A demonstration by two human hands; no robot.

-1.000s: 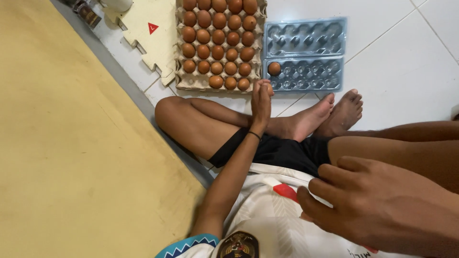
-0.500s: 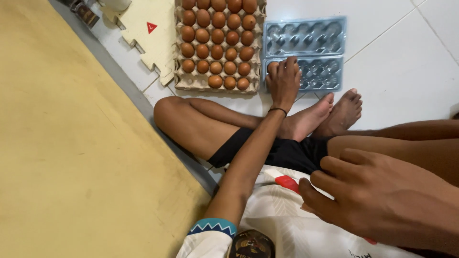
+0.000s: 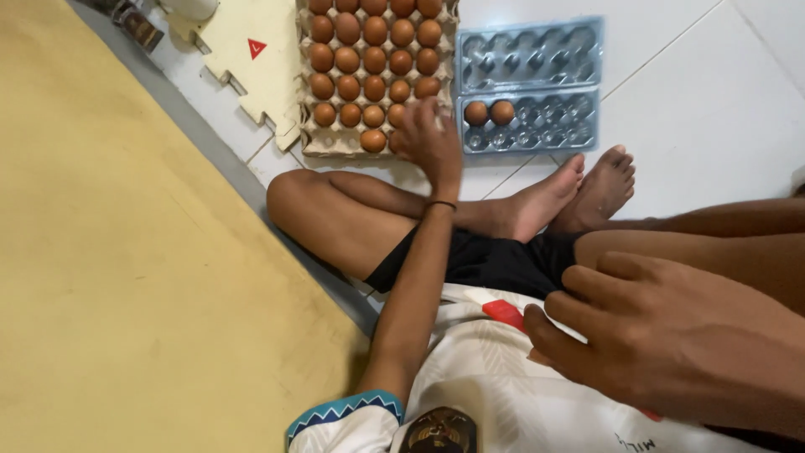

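The left hand (image 3: 428, 138) reaches over the near right corner of the cardboard egg tray (image 3: 314, 143), fingers curled, seemingly around a brown egg, though the grip is hidden; two brown eggs (image 3: 489, 112) sit in the clear plastic carton (image 3: 553, 126) just beside; the right hand (image 3: 671, 335) rests spread on the knee.

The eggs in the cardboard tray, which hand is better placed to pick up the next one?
Left. The left hand already reaches over the near corner of the cardboard tray, beside the brown eggs and next to the blue plastic tray. The right hand rests back on the lap, far from both trays.
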